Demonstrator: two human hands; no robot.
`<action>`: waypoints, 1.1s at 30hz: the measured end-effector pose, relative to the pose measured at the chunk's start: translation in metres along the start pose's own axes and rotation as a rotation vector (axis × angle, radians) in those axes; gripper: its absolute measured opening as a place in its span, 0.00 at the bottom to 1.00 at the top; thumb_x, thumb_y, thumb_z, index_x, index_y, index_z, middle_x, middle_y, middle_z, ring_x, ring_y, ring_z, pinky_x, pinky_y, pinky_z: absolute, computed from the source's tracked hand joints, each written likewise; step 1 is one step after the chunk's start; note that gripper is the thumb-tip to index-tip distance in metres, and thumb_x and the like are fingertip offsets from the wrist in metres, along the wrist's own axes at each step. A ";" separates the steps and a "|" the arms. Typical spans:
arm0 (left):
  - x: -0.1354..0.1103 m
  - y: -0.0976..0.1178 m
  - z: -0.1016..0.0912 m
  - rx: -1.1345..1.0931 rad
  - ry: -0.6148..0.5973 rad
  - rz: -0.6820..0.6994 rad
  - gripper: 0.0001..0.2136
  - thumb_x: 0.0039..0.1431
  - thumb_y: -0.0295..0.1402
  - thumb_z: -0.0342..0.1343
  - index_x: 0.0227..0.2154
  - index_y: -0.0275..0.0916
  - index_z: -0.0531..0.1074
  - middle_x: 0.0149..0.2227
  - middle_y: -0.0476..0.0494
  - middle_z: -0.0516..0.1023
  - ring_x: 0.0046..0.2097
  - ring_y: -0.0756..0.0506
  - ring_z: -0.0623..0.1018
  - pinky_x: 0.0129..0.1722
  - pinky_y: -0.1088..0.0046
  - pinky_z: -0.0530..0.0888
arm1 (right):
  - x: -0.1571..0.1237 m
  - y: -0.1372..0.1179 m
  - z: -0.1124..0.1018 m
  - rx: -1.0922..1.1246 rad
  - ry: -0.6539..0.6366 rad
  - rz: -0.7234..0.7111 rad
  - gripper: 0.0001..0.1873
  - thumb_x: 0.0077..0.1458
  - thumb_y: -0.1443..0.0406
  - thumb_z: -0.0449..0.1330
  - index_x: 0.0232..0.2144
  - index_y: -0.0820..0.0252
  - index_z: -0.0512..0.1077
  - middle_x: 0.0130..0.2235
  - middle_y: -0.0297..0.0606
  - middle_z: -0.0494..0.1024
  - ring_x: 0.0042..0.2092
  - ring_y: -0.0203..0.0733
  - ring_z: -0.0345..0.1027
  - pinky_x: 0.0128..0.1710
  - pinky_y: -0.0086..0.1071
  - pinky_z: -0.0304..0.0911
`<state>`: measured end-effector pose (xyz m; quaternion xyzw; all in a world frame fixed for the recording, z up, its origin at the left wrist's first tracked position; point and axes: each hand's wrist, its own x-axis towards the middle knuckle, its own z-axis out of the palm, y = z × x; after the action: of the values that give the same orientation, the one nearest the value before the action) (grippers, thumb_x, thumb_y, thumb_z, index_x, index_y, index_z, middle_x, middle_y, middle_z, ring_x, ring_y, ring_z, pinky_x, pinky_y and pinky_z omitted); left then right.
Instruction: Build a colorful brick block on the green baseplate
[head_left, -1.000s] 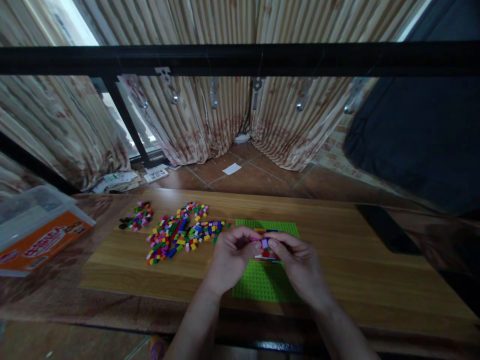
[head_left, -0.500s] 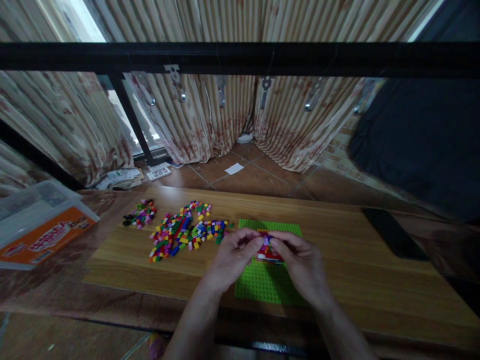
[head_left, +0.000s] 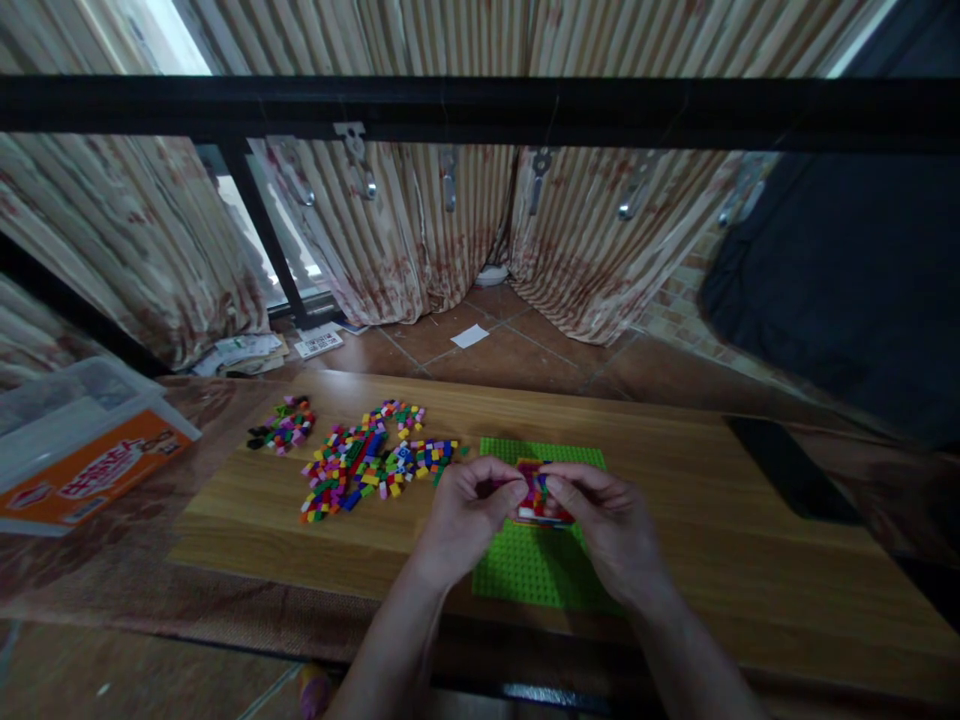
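Over the green studded baseplate, my left hand and my right hand meet with thumbs and forefingers pinched. Small coloured toy bricks, purple, blue and red among them, show in the narrow gap by the right fingertips. Whatever the left fingertips pinch is too small and covered to tell. Just beneath the hands, a built block of bricks, red and white at its front edge, sits on the baseplate, partly hidden by my fingers.
Loose bricks lie spread on the wooden board to the left, with a smaller pile beyond. A clear plastic box with an orange label stands at far left. A dark flat phone-like slab lies at right.
My fingertips have drawn slightly apart, and a blue brick shows by the right fingertips where a light purple one showed between both thumbs. The view has shifted a little.
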<state>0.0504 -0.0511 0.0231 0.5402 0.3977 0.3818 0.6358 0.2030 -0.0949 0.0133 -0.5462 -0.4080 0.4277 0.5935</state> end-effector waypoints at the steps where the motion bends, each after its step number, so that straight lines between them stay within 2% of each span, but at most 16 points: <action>1: 0.002 -0.002 -0.003 0.008 0.035 0.001 0.09 0.51 0.37 0.59 0.28 0.35 0.73 0.19 0.53 0.68 0.22 0.54 0.64 0.22 0.79 0.61 | 0.001 0.001 -0.003 -0.023 0.016 -0.005 0.09 0.48 0.58 0.66 0.31 0.55 0.79 0.24 0.33 0.78 0.25 0.36 0.69 0.27 0.30 0.67; 5: 0.009 -0.008 -0.024 0.152 0.158 0.036 0.08 0.53 0.37 0.55 0.28 0.37 0.72 0.21 0.53 0.68 0.24 0.52 0.66 0.24 0.78 0.63 | 0.000 0.001 -0.013 -0.251 0.047 -0.114 0.09 0.52 0.58 0.63 0.33 0.55 0.79 0.32 0.36 0.80 0.34 0.41 0.73 0.35 0.34 0.69; 9: 0.011 -0.014 -0.050 0.656 0.268 0.003 0.08 0.53 0.30 0.52 0.21 0.38 0.71 0.20 0.51 0.69 0.25 0.50 0.67 0.26 0.76 0.60 | -0.003 -0.001 -0.019 -0.525 -0.084 -0.252 0.09 0.57 0.59 0.58 0.34 0.53 0.78 0.38 0.37 0.79 0.40 0.43 0.73 0.41 0.35 0.67; 12: 0.009 -0.017 -0.060 0.936 0.287 -0.081 0.10 0.53 0.25 0.50 0.21 0.38 0.72 0.19 0.49 0.70 0.25 0.49 0.69 0.27 0.75 0.58 | -0.005 -0.003 -0.020 -0.643 -0.166 -0.304 0.10 0.59 0.60 0.56 0.35 0.52 0.78 0.38 0.36 0.78 0.41 0.41 0.73 0.41 0.34 0.67; 17: 0.006 -0.017 -0.063 1.074 0.260 -0.095 0.08 0.52 0.23 0.51 0.26 0.37 0.75 0.25 0.46 0.76 0.30 0.47 0.73 0.29 0.73 0.61 | -0.007 -0.002 -0.020 -0.732 -0.229 -0.352 0.09 0.61 0.64 0.55 0.35 0.54 0.76 0.38 0.36 0.77 0.40 0.39 0.72 0.41 0.32 0.67; 19: 0.006 -0.015 -0.062 1.070 0.302 -0.054 0.08 0.52 0.25 0.53 0.30 0.38 0.77 0.30 0.43 0.78 0.32 0.46 0.75 0.31 0.72 0.63 | -0.007 -0.002 -0.020 -0.747 -0.227 -0.373 0.09 0.61 0.65 0.55 0.36 0.54 0.76 0.38 0.36 0.76 0.40 0.39 0.72 0.41 0.32 0.67; 21: 0.006 -0.014 -0.058 0.996 0.376 0.013 0.08 0.53 0.28 0.54 0.34 0.39 0.78 0.36 0.42 0.79 0.36 0.45 0.76 0.35 0.71 0.66 | -0.007 -0.001 -0.018 -0.758 -0.216 -0.398 0.08 0.61 0.66 0.55 0.36 0.54 0.76 0.38 0.35 0.76 0.40 0.38 0.72 0.42 0.31 0.67; 23: 0.006 -0.012 -0.050 0.830 0.399 0.087 0.09 0.56 0.31 0.54 0.36 0.39 0.78 0.39 0.41 0.79 0.39 0.44 0.76 0.38 0.71 0.68 | -0.008 0.000 -0.016 -0.761 -0.210 -0.429 0.08 0.61 0.66 0.55 0.36 0.55 0.76 0.38 0.36 0.76 0.40 0.38 0.72 0.41 0.31 0.67; 26: 0.005 -0.010 -0.031 0.458 0.231 0.095 0.11 0.58 0.36 0.53 0.36 0.37 0.78 0.33 0.43 0.79 0.35 0.46 0.76 0.33 0.73 0.70 | -0.010 0.001 -0.011 -0.744 -0.208 -0.491 0.09 0.61 0.66 0.55 0.39 0.55 0.75 0.39 0.36 0.76 0.41 0.37 0.72 0.41 0.30 0.67; 29: 0.000 -0.007 -0.011 0.080 0.041 -0.014 0.13 0.56 0.40 0.56 0.37 0.35 0.77 0.31 0.44 0.79 0.31 0.48 0.76 0.27 0.76 0.70 | -0.013 0.002 -0.005 -0.699 -0.195 -0.540 0.09 0.61 0.67 0.55 0.41 0.54 0.74 0.41 0.36 0.76 0.43 0.37 0.71 0.43 0.30 0.66; 33: -0.006 -0.004 0.002 -0.300 -0.036 -0.166 0.14 0.51 0.39 0.62 0.35 0.33 0.76 0.28 0.45 0.78 0.31 0.49 0.77 0.30 0.75 0.74 | -0.017 0.003 0.004 -0.586 -0.127 -0.509 0.09 0.60 0.66 0.57 0.40 0.52 0.75 0.41 0.34 0.78 0.43 0.37 0.72 0.42 0.31 0.67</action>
<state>0.0504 -0.0580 0.0202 0.4115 0.3680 0.3733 0.7456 0.1938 -0.1097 0.0105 -0.5464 -0.6711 0.1651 0.4730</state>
